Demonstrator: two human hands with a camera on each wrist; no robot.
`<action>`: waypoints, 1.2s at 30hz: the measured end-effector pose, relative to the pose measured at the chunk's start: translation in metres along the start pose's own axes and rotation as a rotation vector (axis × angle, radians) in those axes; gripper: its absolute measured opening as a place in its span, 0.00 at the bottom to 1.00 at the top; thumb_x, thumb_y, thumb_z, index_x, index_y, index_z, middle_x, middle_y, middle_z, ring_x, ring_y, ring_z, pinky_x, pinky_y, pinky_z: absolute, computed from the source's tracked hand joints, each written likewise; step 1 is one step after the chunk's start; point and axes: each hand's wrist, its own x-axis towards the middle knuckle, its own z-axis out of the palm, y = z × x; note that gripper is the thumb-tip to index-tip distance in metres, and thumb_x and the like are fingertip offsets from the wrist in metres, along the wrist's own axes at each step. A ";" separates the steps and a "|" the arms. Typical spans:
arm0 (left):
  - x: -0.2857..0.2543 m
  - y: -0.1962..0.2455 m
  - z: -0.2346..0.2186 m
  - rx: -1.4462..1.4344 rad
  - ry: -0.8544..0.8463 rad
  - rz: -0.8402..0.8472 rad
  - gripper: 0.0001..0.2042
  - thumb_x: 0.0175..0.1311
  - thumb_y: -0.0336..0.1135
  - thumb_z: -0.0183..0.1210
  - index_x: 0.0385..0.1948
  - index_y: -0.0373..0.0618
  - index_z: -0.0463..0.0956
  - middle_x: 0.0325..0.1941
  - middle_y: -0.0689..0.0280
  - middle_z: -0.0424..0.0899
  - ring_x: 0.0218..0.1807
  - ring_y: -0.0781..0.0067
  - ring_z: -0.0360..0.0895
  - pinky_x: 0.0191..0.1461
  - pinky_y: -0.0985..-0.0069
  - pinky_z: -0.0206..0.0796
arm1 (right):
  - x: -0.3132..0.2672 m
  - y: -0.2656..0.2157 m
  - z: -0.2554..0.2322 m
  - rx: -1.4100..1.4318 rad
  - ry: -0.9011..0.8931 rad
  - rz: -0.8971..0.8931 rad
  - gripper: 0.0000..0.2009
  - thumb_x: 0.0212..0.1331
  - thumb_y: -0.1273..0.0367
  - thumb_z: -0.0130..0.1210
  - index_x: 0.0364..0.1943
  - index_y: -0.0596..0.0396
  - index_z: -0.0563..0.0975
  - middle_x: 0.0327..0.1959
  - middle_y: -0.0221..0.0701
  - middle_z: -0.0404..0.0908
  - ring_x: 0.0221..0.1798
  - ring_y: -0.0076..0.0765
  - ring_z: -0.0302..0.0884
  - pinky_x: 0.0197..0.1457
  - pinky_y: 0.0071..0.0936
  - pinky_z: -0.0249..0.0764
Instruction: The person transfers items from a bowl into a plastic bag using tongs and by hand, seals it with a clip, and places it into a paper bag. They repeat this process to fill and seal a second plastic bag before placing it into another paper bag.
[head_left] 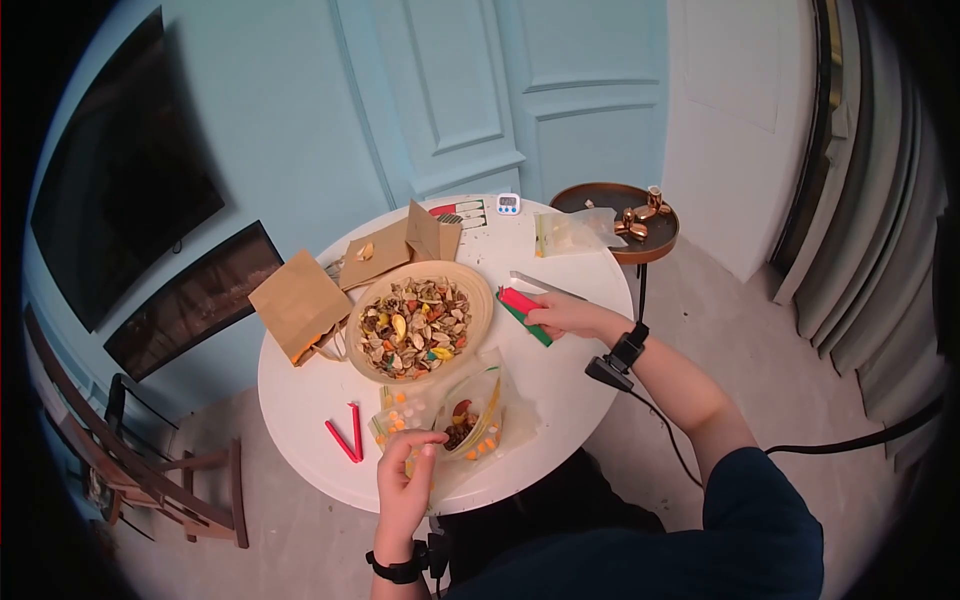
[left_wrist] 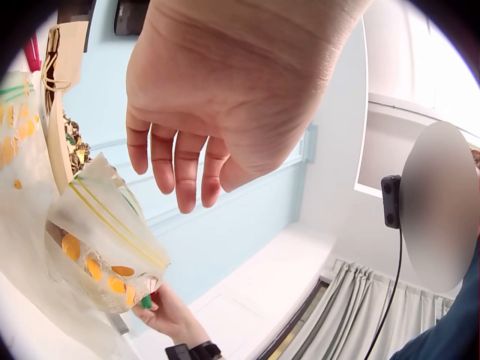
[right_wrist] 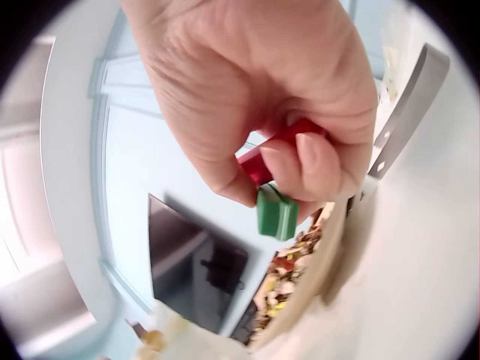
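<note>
My right hand (head_left: 565, 315) grips a red bag clip (head_left: 518, 300) and a green bag clip (head_left: 538, 333) together over the table's right side. In the right wrist view, fingers and thumb curl round the red clip (right_wrist: 289, 146), with the green clip's end (right_wrist: 276, 214) sticking out below. My left hand (head_left: 405, 480) is at the near edge, beside an open zip bag (head_left: 482, 405) with orange dots and dried pieces inside. The left wrist view shows that hand (left_wrist: 217, 97) with loosely bent fingers, holding nothing, apart from the zip bag (left_wrist: 105, 240).
A round wooden tray (head_left: 483, 300) of potpourri sits mid-table. Paper bags (head_left: 305, 300) stand behind it. Two red clips (head_left: 345, 435) lie at left, metal tongs (head_left: 545, 284) at right. Farther back are a timer (head_left: 508, 204) and another zip bag (head_left: 575, 232). A side table (head_left: 580, 195) adjoins.
</note>
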 end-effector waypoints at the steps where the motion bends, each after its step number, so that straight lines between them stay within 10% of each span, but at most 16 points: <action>1: 0.000 -0.001 0.001 0.000 -0.006 -0.010 0.07 0.63 0.29 0.52 0.36 0.39 0.78 0.37 0.63 0.80 0.44 0.70 0.74 0.53 0.75 0.61 | -0.006 -0.013 0.000 0.406 -0.209 0.074 0.09 0.58 0.66 0.47 0.30 0.58 0.72 0.18 0.24 0.68 0.16 0.19 0.58 0.20 0.20 0.57; 7: 0.013 0.008 0.011 0.070 -0.047 0.077 0.06 0.63 0.28 0.53 0.36 0.38 0.78 0.35 0.64 0.80 0.40 0.72 0.73 0.49 0.77 0.63 | -0.029 -0.058 0.040 0.700 -0.306 0.027 0.08 0.64 0.65 0.46 0.34 0.55 0.68 0.24 0.26 0.69 0.16 0.15 0.52 0.18 0.15 0.50; 17: 0.036 0.008 0.017 -0.361 0.009 -0.166 0.11 0.65 0.35 0.55 0.44 0.39 0.74 0.29 0.73 0.75 0.29 0.85 0.69 0.34 0.84 0.62 | -0.040 -0.090 0.108 0.099 -0.465 -0.235 0.16 0.64 0.57 0.51 0.45 0.55 0.72 0.34 0.22 0.76 0.38 0.16 0.71 0.39 0.18 0.68; 22: 0.045 0.009 -0.014 -0.432 0.113 -0.106 0.10 0.67 0.34 0.52 0.44 0.39 0.74 0.26 0.70 0.75 0.27 0.83 0.72 0.30 0.84 0.65 | -0.035 -0.094 0.101 0.144 -0.173 -0.336 0.18 0.65 0.58 0.51 0.49 0.58 0.71 0.35 0.25 0.76 0.42 0.17 0.72 0.42 0.20 0.70; 25: 0.073 -0.001 -0.057 -0.432 0.302 -0.010 0.10 0.68 0.32 0.50 0.46 0.38 0.72 0.27 0.70 0.74 0.28 0.82 0.73 0.33 0.82 0.68 | -0.025 -0.101 0.059 0.525 -0.172 -0.180 0.18 0.69 0.53 0.39 0.38 0.53 0.71 0.15 0.16 0.58 0.14 0.14 0.49 0.21 0.17 0.51; 27: 0.095 -0.016 -0.080 -0.381 0.246 -0.080 0.12 0.68 0.34 0.50 0.48 0.38 0.72 0.29 0.70 0.75 0.33 0.81 0.75 0.39 0.80 0.70 | -0.003 -0.089 0.046 0.591 -0.152 -0.234 0.17 0.69 0.54 0.40 0.39 0.53 0.72 0.18 0.18 0.64 0.19 0.16 0.57 0.25 0.16 0.57; 29: 0.119 -0.029 -0.090 -0.268 0.137 -0.157 0.12 0.68 0.35 0.51 0.49 0.39 0.72 0.32 0.69 0.78 0.34 0.81 0.77 0.41 0.81 0.71 | 0.022 -0.077 0.043 0.370 0.246 -0.441 0.17 0.70 0.58 0.39 0.39 0.56 0.75 0.18 0.19 0.67 0.22 0.19 0.62 0.27 0.17 0.60; 36: 0.153 -0.063 -0.068 -0.276 0.027 -0.241 0.14 0.66 0.34 0.54 0.50 0.40 0.71 0.34 0.66 0.80 0.32 0.78 0.80 0.42 0.80 0.74 | 0.059 -0.051 0.040 0.364 0.223 -0.198 0.12 0.62 0.62 0.53 0.38 0.57 0.77 0.24 0.22 0.74 0.26 0.15 0.67 0.30 0.15 0.63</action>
